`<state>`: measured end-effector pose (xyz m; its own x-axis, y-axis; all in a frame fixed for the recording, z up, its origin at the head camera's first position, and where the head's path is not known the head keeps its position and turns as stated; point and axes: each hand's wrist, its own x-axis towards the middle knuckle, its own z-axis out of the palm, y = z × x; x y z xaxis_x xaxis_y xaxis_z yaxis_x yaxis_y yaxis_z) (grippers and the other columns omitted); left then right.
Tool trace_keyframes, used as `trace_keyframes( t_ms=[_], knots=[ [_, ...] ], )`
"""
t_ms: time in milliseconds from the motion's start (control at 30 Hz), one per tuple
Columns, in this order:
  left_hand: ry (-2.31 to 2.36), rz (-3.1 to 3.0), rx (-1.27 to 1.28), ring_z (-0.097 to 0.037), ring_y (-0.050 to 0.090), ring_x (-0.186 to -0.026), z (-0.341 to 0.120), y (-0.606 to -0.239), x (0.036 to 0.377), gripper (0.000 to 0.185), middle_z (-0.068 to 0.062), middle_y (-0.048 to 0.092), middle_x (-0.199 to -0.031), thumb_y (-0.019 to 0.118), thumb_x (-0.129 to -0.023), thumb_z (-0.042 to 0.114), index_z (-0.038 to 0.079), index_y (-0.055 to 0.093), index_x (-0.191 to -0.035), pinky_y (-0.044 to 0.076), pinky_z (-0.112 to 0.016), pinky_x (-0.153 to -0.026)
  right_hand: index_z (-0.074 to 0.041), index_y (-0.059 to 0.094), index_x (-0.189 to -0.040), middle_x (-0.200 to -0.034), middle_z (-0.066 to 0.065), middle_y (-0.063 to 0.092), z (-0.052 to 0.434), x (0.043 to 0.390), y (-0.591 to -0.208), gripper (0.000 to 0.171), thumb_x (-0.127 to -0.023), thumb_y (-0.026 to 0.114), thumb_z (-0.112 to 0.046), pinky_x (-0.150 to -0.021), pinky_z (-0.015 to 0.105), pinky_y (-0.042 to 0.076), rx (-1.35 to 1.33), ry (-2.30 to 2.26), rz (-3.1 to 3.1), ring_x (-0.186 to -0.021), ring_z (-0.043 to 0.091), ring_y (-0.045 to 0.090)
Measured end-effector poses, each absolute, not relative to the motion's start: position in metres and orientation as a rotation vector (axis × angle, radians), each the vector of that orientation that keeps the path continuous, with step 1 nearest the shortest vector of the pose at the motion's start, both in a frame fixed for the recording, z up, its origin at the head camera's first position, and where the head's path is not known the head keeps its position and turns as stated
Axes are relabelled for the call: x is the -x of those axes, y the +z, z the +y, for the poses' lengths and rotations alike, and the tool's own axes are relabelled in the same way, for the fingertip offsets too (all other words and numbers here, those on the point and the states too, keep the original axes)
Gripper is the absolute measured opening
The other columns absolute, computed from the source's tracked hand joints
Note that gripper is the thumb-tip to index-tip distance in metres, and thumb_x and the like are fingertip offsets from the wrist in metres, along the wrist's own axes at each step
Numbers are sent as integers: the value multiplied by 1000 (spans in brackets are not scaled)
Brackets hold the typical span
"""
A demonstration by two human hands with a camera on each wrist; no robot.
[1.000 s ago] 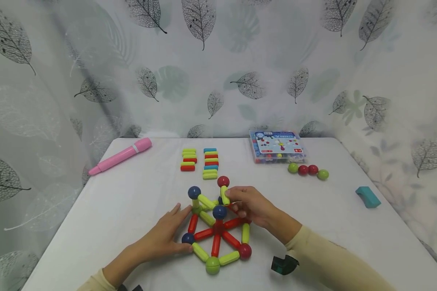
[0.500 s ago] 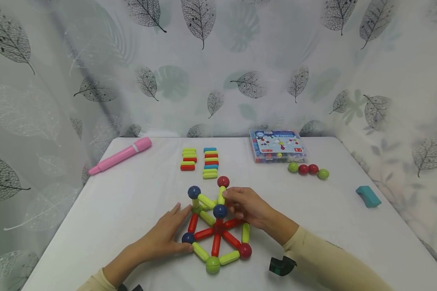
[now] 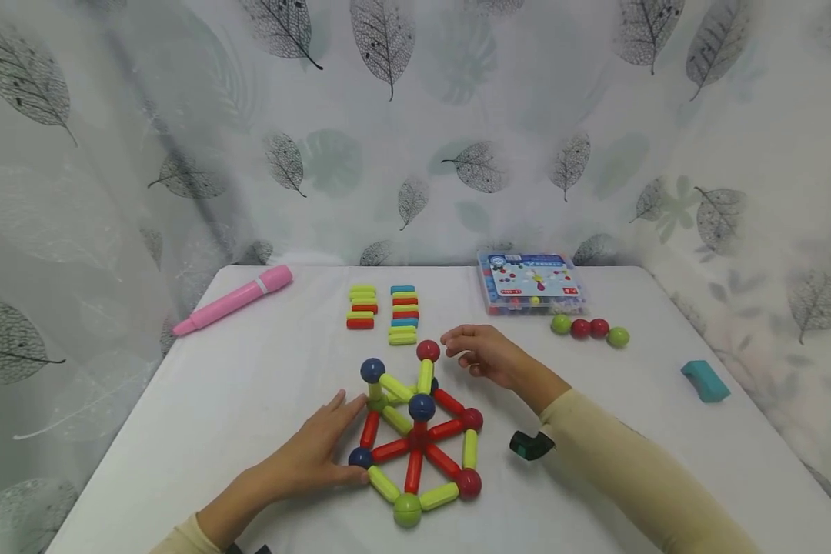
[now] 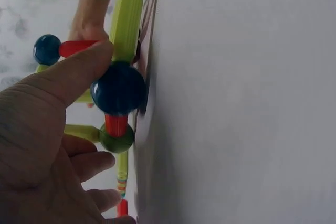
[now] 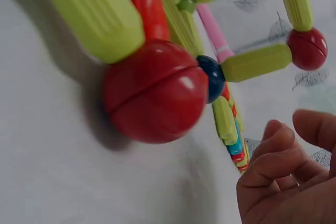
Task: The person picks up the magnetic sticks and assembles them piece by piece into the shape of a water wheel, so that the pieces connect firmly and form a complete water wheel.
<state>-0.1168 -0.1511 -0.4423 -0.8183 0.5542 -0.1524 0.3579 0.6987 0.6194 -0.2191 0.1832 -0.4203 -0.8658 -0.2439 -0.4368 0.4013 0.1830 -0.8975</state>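
Observation:
A flat wheel of red and yellow-green magnetic rods with ball joints (image 3: 415, 442) lies on the white table (image 3: 249, 400), and a few rods rise from its far side. My left hand (image 3: 346, 437) rests against its left edge. In the left wrist view the thumb (image 4: 79, 72) touches the dark blue ball (image 4: 118, 88), and the fingers lie near a green ball (image 4: 116, 139). My right hand (image 3: 457, 350) hovers just right of the raised red ball (image 3: 427, 351), fingers loosely curled and holding nothing. In the right wrist view a big red ball (image 5: 155, 90) fills the foreground.
A pink pen (image 3: 235, 300) lies at the back left. Two stacks of short rods (image 3: 362, 306) (image 3: 403, 315), a clear parts box (image 3: 533, 281) and a row of balls (image 3: 589, 329) sit behind. A teal block (image 3: 705, 381) lies right, a dark green curved piece (image 3: 529, 445) by my right forearm.
My right hand has let go of the upright yellow-green rod under the red ball and drawn back to the right. The left hand has stayed in place.

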Motion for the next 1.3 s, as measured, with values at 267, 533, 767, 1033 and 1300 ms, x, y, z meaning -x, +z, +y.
trace_keyframes(
  t_ms=[267, 533, 767, 1033, 1300],
  knots=[
    [1263, 2394, -612, -40, 39, -146, -190, -415, 181, 64, -14, 45, -157, 66, -100, 29, 15, 39, -156, 38, -62, -113, -14, 69, -123, -98, 9, 64, 202, 182, -421, 32, -93, 72, -26, -64, 30, 48, 137, -1316, 2327, -81, 25, 57],
    [1221, 2604, -233, -33, 57, -119, -154, -424, 270, 53, -18, 60, -134, 71, -96, 26, 8, 53, -143, 55, -45, -97, -15, 70, -122, -100, 6, 64, 213, 160, -430, 33, -91, 74, -26, -72, 32, 52, 154, -1328, 2316, -91, 24, 59],
    [1091, 2685, -104, -33, 56, -108, -139, -447, 301, 42, -18, 62, -122, 74, -92, 19, 5, 61, -129, 54, -44, -95, -16, 70, -120, -101, 5, 63, 217, 152, -441, 31, -92, 73, -29, -74, 32, 52, 176, -1342, 2311, -92, 23, 58],
    [1076, 2775, -188, -29, 57, -99, -138, -452, 289, 31, -13, 65, -109, 72, -93, 21, 7, 65, -119, 54, -38, -84, -17, 70, -121, -102, 4, 64, 213, 148, -441, 32, -93, 72, -31, -74, 32, 52, 165, -1337, 2314, -92, 23, 59],
    [1390, 2562, -234, -27, 57, -104, -120, -413, 245, 35, -10, 65, -112, 74, -93, 29, 10, 66, -121, 55, -35, -86, -15, 70, -123, -106, 3, 65, 212, 148, -442, 32, -95, 70, -32, -72, 32, 51, 173, -1355, 2314, -87, 23, 59]
  ],
)
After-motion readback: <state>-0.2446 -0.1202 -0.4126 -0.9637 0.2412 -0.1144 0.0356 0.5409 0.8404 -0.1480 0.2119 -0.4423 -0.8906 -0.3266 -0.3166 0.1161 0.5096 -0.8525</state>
